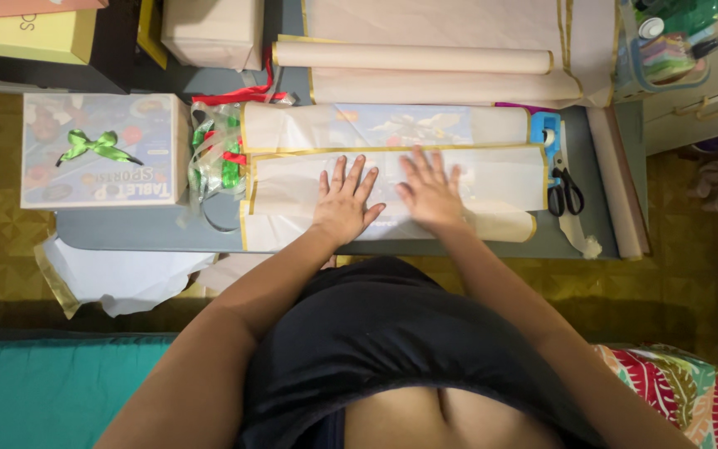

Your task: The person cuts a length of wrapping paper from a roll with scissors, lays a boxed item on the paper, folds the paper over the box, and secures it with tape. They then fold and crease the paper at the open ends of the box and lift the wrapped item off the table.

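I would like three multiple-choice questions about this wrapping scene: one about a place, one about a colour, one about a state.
1. Where do the scissors lie?
A. right of the paper-covered box
B. on the board-game box
C. on the floor

2. What colour is the bow on the board-game box?
A. red
B. green
C. gold

3. How are the left hand and right hand placed?
A. both gripping the scissors
B. one lifted in the air
C. both flat on the paper, fingers spread

Answers: 1 A, the black handles rest by the box's right end. 2 B, the ribbon loops are bright green. 3 C, both palms press the paper.
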